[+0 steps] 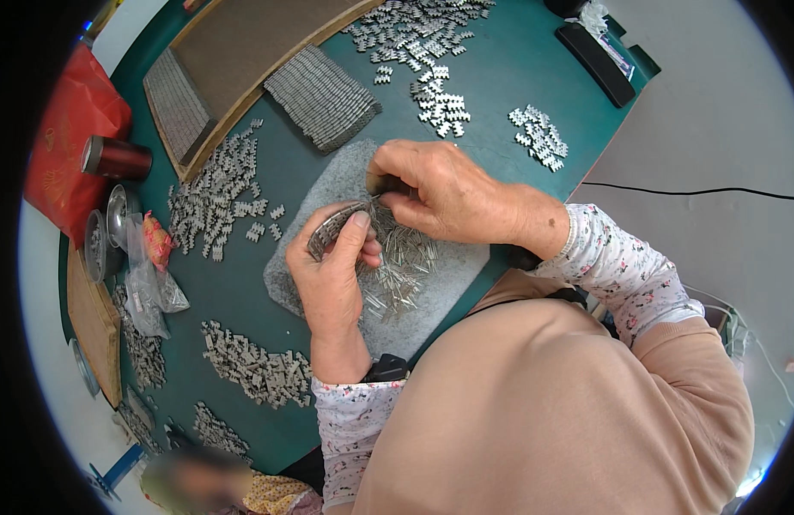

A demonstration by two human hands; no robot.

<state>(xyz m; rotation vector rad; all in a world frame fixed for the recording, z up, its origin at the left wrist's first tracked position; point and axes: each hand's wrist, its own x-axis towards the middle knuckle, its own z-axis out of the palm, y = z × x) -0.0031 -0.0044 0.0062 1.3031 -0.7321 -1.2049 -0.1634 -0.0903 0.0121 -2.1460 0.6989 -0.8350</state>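
Note:
A short curved band of joined metal links (328, 228) is held between the thumb and fingers of my left hand (332, 287). Close against its upper end, my right hand (448, 193) is closed in a pinch; what its fingertips grip is too small and hidden to make out. Both hands are over a grey felt mat (457, 268). Below my fingers, a loose heap of thin, shiny metal pins (404, 273) lies on the mat.
Loose metal links (216, 193) lie in piles around the green table (268, 313). A block of stacked link strips (324, 96) leans by a wooden tray (251, 39). Left are a red bag (75, 146), a dark red tumbler (118, 159) and bowls. Another person (281, 496) is at lower left.

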